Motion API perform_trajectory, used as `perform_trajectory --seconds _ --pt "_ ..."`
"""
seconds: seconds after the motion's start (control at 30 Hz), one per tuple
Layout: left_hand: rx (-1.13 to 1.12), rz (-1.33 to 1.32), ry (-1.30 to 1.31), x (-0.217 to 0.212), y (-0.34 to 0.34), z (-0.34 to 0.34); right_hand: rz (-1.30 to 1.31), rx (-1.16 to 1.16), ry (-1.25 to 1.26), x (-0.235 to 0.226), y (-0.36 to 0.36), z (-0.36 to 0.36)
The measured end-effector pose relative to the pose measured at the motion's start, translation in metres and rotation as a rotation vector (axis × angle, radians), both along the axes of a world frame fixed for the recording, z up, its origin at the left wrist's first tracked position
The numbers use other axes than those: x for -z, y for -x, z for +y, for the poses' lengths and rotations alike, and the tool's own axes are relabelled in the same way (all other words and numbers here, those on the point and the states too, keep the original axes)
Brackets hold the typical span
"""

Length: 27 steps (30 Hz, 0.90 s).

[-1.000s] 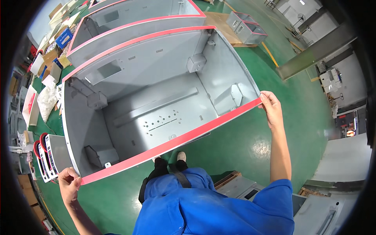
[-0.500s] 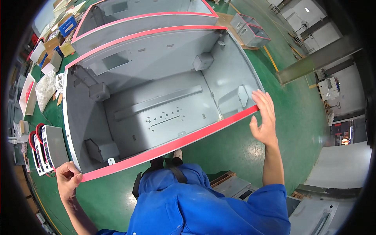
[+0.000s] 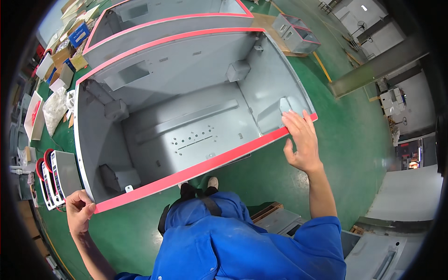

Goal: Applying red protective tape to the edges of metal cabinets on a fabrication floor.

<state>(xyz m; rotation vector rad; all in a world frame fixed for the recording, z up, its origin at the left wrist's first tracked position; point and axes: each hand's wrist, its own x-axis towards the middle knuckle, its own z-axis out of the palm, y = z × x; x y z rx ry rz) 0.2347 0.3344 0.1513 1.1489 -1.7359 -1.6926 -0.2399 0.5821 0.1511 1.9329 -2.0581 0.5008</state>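
A large grey metal cabinet (image 3: 275, 65) lies with its open side up in front of me. Red strip (image 3: 224, 158) covers its near rim from corner to corner, and the far rim is red too. At the near left corner my left hand (image 3: 79, 212) is closed, thumb and curled fingers pinching the strip's end. My right hand (image 3: 304, 144) rests on the near rim a little short of the right corner. Its fingers lie stretched over the strip, with the thumb apart. Inside the cabinet are brackets, a long raised rail (image 3: 191, 121) and a group of studs and holes.
Behind stands a second grey cabinet (image 3: 163, 35) with red edges. A smaller red-edged box (image 3: 296, 37) sits at the far right. Grey-white devices with red rings (image 3: 63, 175) are beside the left wall, near a plastic bag (image 3: 55, 109). Panels (image 3: 373, 256) lie at lower right.
My right hand has slid left along the near rim, away from the right corner, uncovering the strip's end there. My left hand stays at the left corner.
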Motion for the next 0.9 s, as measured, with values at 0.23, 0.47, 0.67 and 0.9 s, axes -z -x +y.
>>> perform_trajectory --seconds 0.23,0.47,0.67,0.9 --pt "0.001 -0.003 -0.009 0.0 0.002 -0.001 0.039 -0.027 0.063 0.011 -0.013 0.0" --pt "-0.013 -0.008 -0.012 -0.007 0.004 0.005 0.049 -0.046 0.055 0.018 -0.018 -0.005" --pt "-0.033 -0.007 -0.035 -0.008 0.006 0.006 0.072 -0.055 0.078 0.02 -0.018 -0.004" --pt "-0.031 0.002 -0.024 -0.01 0.006 0.008 0.047 -0.074 0.104 0.017 -0.022 -0.006"
